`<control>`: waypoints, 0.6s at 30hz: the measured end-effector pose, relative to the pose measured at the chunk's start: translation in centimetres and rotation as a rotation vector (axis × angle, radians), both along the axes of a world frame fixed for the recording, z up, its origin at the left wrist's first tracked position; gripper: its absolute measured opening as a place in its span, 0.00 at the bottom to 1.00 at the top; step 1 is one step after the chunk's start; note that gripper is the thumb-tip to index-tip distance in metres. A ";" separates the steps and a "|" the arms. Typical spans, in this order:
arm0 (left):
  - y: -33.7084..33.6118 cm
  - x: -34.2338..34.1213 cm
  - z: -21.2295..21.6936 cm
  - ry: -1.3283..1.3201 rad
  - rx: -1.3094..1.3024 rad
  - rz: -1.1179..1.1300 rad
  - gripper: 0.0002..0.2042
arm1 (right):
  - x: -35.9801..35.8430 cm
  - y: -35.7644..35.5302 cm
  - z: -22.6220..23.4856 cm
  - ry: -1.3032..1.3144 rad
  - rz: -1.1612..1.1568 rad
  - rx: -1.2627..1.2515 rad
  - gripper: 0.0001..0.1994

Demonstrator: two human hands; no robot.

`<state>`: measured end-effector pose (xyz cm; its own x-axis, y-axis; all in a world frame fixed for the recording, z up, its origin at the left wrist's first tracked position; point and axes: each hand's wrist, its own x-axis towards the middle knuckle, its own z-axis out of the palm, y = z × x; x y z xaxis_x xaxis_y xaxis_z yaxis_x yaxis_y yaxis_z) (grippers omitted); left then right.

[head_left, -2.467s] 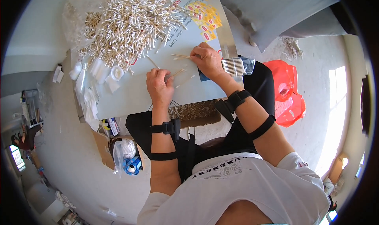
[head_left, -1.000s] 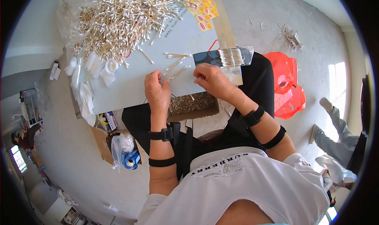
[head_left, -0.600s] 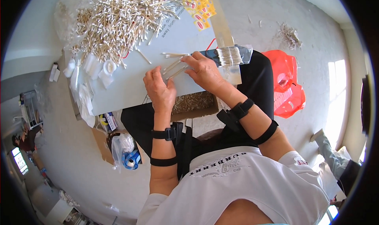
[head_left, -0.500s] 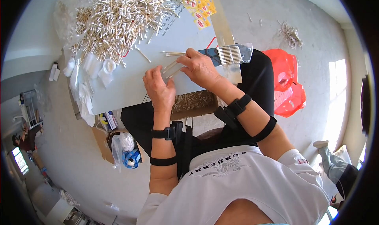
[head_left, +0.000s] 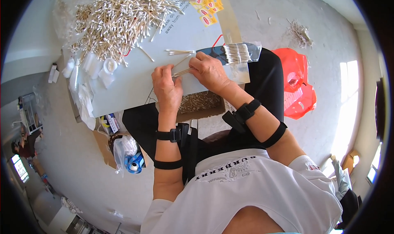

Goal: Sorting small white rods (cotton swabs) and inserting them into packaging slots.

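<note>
Both hands meet over the grey board (head_left: 135, 86) resting across the person's lap. L hand (head_left: 167, 85) is closed, fingers pinched on the near end of a small bundle of cotton swabs (head_left: 182, 72); R hand (head_left: 209, 69) is closed on the same bundle from the other side, thumb & fingers curled round it, so the swabs lie between the two hands, just above the board's near-right part. Just right of the R hand, on the board's right edge, lies a clear packet (head_left: 240, 53) w/ a neat row of swabs inside, touching a dark printed sheet under it. A few loose swabs (head_left: 180, 51) lie on the board just beyond the hands. Far-left part of the board carries a big heap of swabs (head_left: 119, 18), spilling toward the middle. Yellow stickers (head_left: 205, 0) sit at the board's far-right corner. Empty clear packets (head_left: 92, 69) hang along the board's left edge. Under the board's near edge, btwn the knees, an open box (head_left: 201, 104) holds more swabs. Right of the board, on the floor, a red plastic bag (head_left: 297, 84). Below-left of the board, a clear bag w/ a blue item (head_left: 129, 156) by cardboard. Both forearms wear black straps.
</note>
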<state>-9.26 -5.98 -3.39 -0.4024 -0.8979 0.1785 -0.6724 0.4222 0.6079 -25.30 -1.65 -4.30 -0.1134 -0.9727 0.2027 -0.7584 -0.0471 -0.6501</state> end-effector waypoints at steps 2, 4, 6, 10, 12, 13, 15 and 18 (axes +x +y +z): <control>-0.1 -0.1 -0.1 -0.005 0.009 0.001 0.23 | 0.0 0.1 0.0 -0.012 -0.007 0.009 0.08; -0.4 0.1 -0.3 0.059 0.022 0.003 0.22 | 0.0 0.2 0.1 -0.010 -0.009 0.005 0.08; -0.6 0.4 -0.5 0.051 0.031 0.004 0.21 | 0.0 0.3 0.0 -0.013 -0.010 -0.001 0.08; -0.9 0.7 -0.8 0.049 0.023 0.019 0.20 | 0.0 0.4 0.0 -0.013 -0.016 -0.007 0.08; -1.5 0.8 -1.0 0.057 0.005 0.020 0.19 | 0.1 0.4 0.1 -0.082 -0.043 0.010 0.07; -1.9 0.8 -1.2 0.066 -0.011 0.021 0.18 | 0.1 0.4 0.1 -0.150 -0.070 0.027 0.07; -2.4 0.4 -1.0 0.068 0.008 0.029 0.16 | -0.1 0.1 -0.1 -0.174 -0.121 -0.018 0.07; -3.1 -0.2 -0.7 0.081 0.043 0.042 0.13 | -0.6 -0.6 0.1 -0.217 -0.194 -0.022 0.07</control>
<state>-9.49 -9.09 -4.10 -0.3500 -0.9212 0.1701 -0.6369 0.3672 0.6778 -25.88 -2.29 -4.24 -0.3395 -0.9244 0.1739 -0.5980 0.0694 -0.7985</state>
